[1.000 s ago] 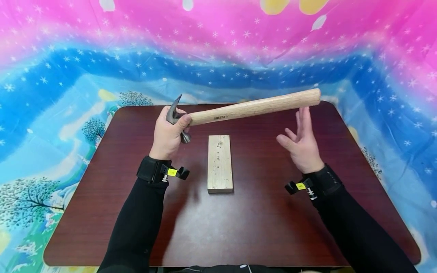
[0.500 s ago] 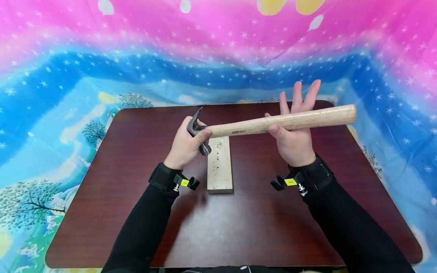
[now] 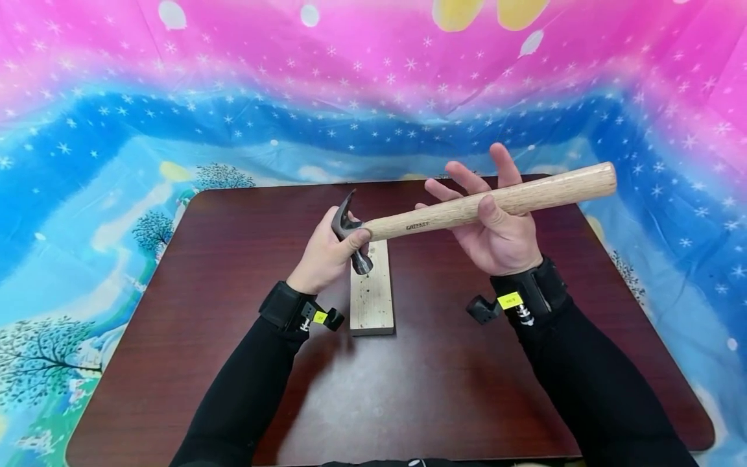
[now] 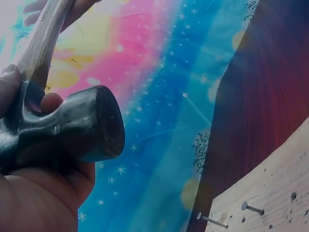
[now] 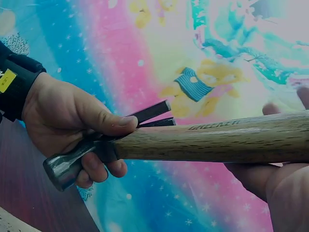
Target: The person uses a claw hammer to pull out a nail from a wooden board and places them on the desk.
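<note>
A claw hammer is held up above the table, its pale wooden handle (image 3: 548, 190) slanting up to the right. My left hand (image 3: 325, 256) grips it at the steel head (image 4: 82, 128), thumb at the base of the handle. Across my right hand (image 3: 496, 240) lies the middle of the handle. The right thumb is against the near side of the handle, while the other fingers reach loosely past its far side. Under the hammer head, a wooden block (image 3: 371, 305) lies on the table, its far end partly hidden. In the left wrist view, nails (image 4: 252, 208) stick out of it.
The dark red-brown table (image 3: 233, 259) has rounded corners. A patterned pink and blue cloth (image 3: 373, 123) hangs behind it and along both sides. Each wrist carries a strapped black camera mount (image 3: 490, 309).
The left hand has carried the hammer to the right. The right hand went from the handle's end to its middle, its fingers now bent more, and the handle tilts up more at its end.
</note>
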The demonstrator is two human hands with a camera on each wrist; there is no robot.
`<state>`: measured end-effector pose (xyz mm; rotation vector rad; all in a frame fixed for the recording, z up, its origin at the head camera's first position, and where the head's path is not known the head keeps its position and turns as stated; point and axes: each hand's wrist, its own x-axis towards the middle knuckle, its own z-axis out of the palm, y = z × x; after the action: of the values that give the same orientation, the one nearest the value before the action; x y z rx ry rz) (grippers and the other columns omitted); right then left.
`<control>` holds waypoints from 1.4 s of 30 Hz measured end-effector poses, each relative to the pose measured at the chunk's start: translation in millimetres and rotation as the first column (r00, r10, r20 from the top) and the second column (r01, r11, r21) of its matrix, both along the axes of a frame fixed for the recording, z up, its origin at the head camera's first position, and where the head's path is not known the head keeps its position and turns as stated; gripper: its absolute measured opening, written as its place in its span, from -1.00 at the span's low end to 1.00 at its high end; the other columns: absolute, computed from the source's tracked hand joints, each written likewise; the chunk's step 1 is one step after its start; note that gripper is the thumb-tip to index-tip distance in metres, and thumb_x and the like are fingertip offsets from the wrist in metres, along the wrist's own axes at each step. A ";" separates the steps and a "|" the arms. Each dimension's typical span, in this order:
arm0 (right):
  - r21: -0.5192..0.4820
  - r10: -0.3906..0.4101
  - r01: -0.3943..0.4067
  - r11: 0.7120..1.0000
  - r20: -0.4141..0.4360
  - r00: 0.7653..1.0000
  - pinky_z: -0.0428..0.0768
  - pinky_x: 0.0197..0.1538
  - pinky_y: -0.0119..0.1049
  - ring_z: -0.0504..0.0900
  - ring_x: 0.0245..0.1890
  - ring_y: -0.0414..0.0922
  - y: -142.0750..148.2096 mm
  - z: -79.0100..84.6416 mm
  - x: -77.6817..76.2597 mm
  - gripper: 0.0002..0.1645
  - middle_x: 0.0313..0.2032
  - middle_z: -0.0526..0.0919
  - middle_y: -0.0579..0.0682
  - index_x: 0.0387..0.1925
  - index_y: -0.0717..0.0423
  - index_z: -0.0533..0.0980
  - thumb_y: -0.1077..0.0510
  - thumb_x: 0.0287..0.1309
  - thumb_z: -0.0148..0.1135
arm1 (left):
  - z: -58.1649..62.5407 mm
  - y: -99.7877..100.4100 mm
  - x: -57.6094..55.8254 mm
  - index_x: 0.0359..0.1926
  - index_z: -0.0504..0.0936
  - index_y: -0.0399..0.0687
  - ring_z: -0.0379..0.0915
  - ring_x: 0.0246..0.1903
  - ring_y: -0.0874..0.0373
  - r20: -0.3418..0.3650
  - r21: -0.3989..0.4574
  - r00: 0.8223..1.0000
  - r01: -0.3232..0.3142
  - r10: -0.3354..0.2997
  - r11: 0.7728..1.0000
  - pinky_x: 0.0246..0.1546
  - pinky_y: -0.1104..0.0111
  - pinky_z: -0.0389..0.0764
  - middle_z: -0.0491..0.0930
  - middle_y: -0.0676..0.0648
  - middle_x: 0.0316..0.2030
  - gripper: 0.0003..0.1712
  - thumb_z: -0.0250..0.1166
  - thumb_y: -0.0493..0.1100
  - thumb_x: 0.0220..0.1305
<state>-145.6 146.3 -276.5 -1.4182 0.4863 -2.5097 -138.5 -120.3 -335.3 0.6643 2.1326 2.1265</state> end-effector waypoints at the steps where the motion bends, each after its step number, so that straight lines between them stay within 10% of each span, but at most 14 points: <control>1: 0.001 -0.007 0.007 1.000 0.004 1.000 0.02 0.31 0.40 0.28 0.30 0.41 0.5 0.1 -0.2 -0.39 0.24 0.45 0.39 0.40 0.06 0.34 0.43 0.38 0.06 | -0.4 0.8 0.1 -0.02 0.23 -0.25 0.52 -0.44 -0.08 -0.003 -0.004 1.000 0.000 0.000 1.000 -0.34 0.12 0.64 0.55 -0.32 -0.44 -0.36 0.28 0.16 0.30; 12: -0.014 -0.144 0.147 0.989 0.128 0.981 0.37 0.23 0.17 0.61 -0.22 0.19 -2.2 6.2 2.7 -0.75 -0.47 0.49 0.24 -0.05 0.41 0.51 0.38 0.24 0.21 | -6.9 4.5 0.6 -0.05 0.27 -0.28 0.66 -0.38 -0.11 0.053 -0.059 0.995 0.090 -0.087 0.994 -0.13 0.11 0.63 0.64 -0.30 -0.37 -0.37 0.28 0.17 0.30; 18: 0.015 -0.228 0.229 0.973 0.171 0.958 0.45 0.04 0.08 0.47 -0.41 0.13 -1.9 13.7 8.8 -0.77 -0.55 0.33 0.18 -0.29 0.37 0.37 0.30 0.24 0.26 | -9.4 2.6 -0.3 0.03 0.36 -0.15 0.54 -0.21 0.08 -0.006 -0.312 0.993 0.113 -0.121 0.943 -0.12 0.20 0.47 0.67 -0.07 -0.21 -0.35 0.20 0.30 0.27; 24: 0.074 -0.354 0.346 0.935 0.216 0.910 0.49 -0.20 -0.03 0.26 -0.57 0.04 -1.1 18.5 11.2 -0.53 -0.61 0.21 0.11 -0.41 0.30 0.26 0.05 0.22 0.30 | -10.3 -4.3 3.0 0.32 0.42 0.04 0.49 0.03 0.18 -0.054 -0.625 0.991 0.063 -0.123 0.778 0.02 0.18 0.45 0.60 0.07 0.04 -0.37 0.21 0.23 0.39; 31: 0.161 -0.442 0.422 0.892 0.110 0.890 0.38 -0.47 -0.11 0.17 -0.67 0.00 -4.8 16.7 3.1 -0.42 -0.69 0.18 0.10 -0.49 0.37 0.23 0.02 0.19 0.35 | -23.0 -20.7 0.5 0.58 0.04 0.00 -0.12 0.49 -0.11 0.000 -0.918 0.997 0.033 -0.083 0.394 0.39 -0.03 0.02 -0.03 -0.18 0.53 0.02 0.34 0.20 0.29; 34: 0.225 -0.457 0.440 0.870 0.028 0.889 0.34 -0.53 -0.11 0.19 -0.70 0.00 -10.6 15.6 -4.6 -0.44 -0.71 0.22 0.12 -0.53 0.39 0.28 0.05 0.17 0.39 | -31.1 -23.7 -3.6 0.60 -0.07 0.08 -0.28 0.50 -0.19 0.066 -0.954 0.996 0.082 -0.067 0.287 0.39 -0.13 -0.09 -0.22 -0.14 0.57 0.16 0.41 0.26 0.19; 37: 0.320 -0.482 0.470 0.823 -0.045 0.875 0.33 -0.59 -0.13 0.22 -0.73 -0.01 -19.7 13.7 -12.8 -0.46 -0.73 0.27 0.14 -0.56 0.39 0.32 0.09 0.19 0.42 | -38.5 -24.8 -7.9 0.60 -0.08 0.11 -0.31 0.50 -0.20 0.110 -0.957 0.992 0.123 -0.065 0.262 0.38 -0.16 -0.13 -0.29 -0.06 0.58 0.20 0.43 0.28 0.15; 42: 0.501 -0.514 0.530 0.684 -0.184 0.838 0.39 -0.64 -0.17 0.27 -0.75 -0.02 -38.0 5.1 -27.3 -0.37 -0.73 0.31 0.18 -0.55 0.42 0.34 -0.04 0.20 0.40 | -46.3 -26.3 -11.5 0.59 -0.01 0.08 -0.27 0.51 -0.13 0.136 -0.945 0.986 0.159 -0.099 0.285 0.38 -0.13 -0.11 -0.23 0.01 0.57 0.17 0.45 0.25 0.15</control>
<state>-172.9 108.3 -271.4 -1.1940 1.6686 -2.4092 -150.0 -146.7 -381.6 0.5346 2.6061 0.4023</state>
